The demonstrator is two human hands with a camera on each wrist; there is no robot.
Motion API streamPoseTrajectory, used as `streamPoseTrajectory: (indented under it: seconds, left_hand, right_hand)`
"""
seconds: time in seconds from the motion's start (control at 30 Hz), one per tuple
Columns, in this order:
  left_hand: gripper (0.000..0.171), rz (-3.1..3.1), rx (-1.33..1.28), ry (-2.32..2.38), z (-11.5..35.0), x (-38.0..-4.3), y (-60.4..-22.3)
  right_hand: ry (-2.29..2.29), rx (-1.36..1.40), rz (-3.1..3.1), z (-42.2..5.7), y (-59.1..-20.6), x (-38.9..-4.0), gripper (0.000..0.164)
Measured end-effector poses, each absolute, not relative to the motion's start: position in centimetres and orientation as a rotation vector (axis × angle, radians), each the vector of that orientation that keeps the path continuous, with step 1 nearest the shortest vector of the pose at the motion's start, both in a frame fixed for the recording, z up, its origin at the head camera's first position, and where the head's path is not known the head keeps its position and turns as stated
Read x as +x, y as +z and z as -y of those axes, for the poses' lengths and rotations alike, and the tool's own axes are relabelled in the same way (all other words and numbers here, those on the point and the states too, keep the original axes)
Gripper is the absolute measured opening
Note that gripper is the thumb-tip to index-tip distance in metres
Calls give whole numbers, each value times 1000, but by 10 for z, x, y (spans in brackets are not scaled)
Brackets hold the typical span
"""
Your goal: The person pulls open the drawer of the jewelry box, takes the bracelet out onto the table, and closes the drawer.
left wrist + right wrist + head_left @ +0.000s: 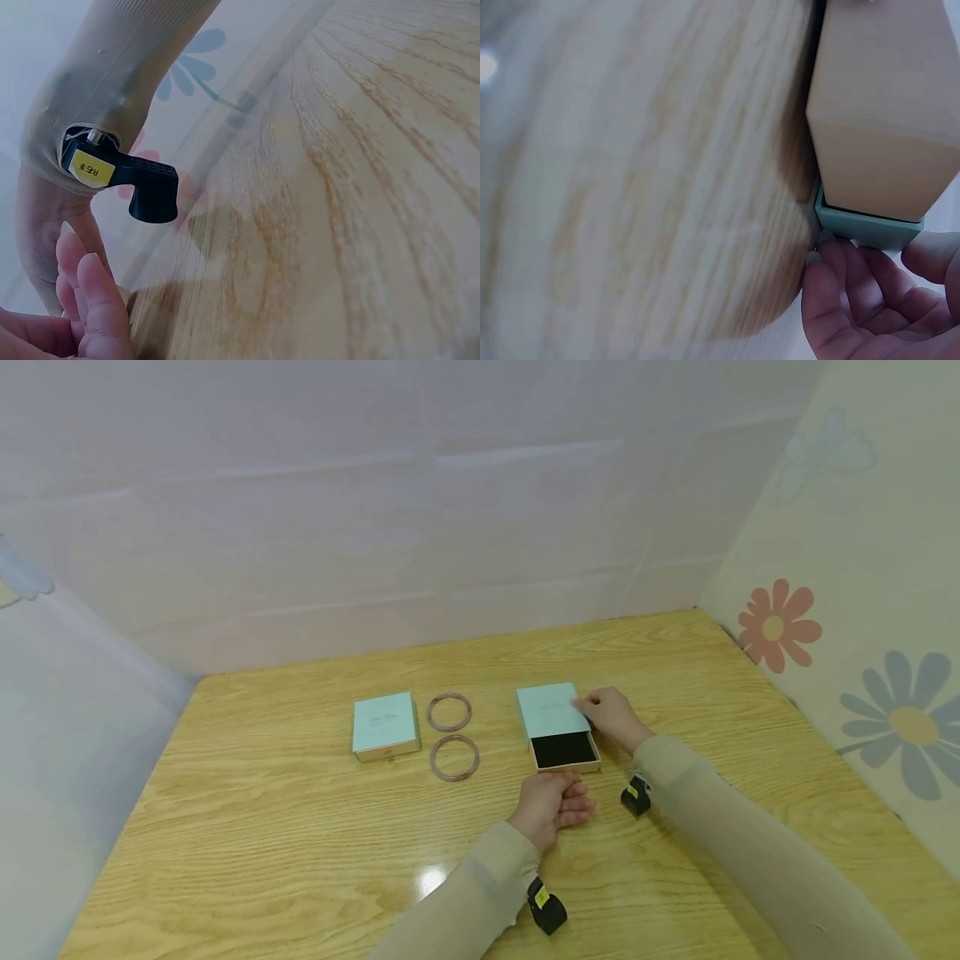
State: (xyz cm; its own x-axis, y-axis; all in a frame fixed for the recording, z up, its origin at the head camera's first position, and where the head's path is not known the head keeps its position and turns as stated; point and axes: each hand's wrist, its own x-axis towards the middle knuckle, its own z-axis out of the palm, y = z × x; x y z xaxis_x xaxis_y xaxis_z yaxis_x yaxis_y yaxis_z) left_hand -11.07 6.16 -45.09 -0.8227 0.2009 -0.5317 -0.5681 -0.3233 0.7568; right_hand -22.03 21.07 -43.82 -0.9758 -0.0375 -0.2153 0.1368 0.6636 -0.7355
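Note:
A pale mint drawer-style gift box (pixel 553 710) sits at the right of the table, its beige drawer (pixel 567 769) partly out and showing a black lining. My right hand (pixel 615 717) grips the mint sleeve (pixel 874 229) by its right side, thumb on top and fingers curled below. At the drawer's front edge is my left hand (pixel 551 806); its thumb and index finger pinch there, the exact contact being hidden. The other left fingers (pixel 97 300) hang loosely bent. To the left lie two brownish-mauve bangles (pixel 449 712), one in front of the other, beside a second closed mint box (pixel 386 724).
The wooden table (pixel 300 827) meets a pale draped wall (pixel 375 568) at the back and a flower-printed wall (pixel 862 652) at the right. Black wrist cameras (pixel 546 906) hang below both sleeves, close to the tabletop.

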Motion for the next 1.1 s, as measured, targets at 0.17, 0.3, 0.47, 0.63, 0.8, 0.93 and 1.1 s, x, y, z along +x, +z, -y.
streamPoseTrajectory:
  seconds: [0.17, 0.3, 0.47, 0.63, 0.8, 0.93, 1.1]
  left_hand:
    - [16, -1444, -478, 2173, -62, -111, -451]
    - [17, -1447, -477, 2163, -62, -113, -450]
    - [20, -1445, -465, 2159, -61, -114, -450]
    - [21, -1436, -452, 2167, -60, -115, -450]
    - [21, -1426, -454, 2168, -61, -117, -451]
    - [20, -1432, -464, 2165, -61, -118, -450]
    - [17, -1438, -480, 2168, -61, -120, -450]
  right_hand:
    - [-1212, 77, -2658, -211, -440, -221, 33]
    - [-1221, 75, -2650, -212, -440, -221, 34]
    - [-1214, 69, -2654, -212, -439, -220, 33]
    - [-1206, 76, -2660, -211, -437, -220, 32]
    - [-1200, 84, -2664, -211, -436, -219, 32]
    - [-1201, 82, -2665, -211, -437, -220, 32]
    - [-1203, 84, -2666, -210, -437, -220, 32]
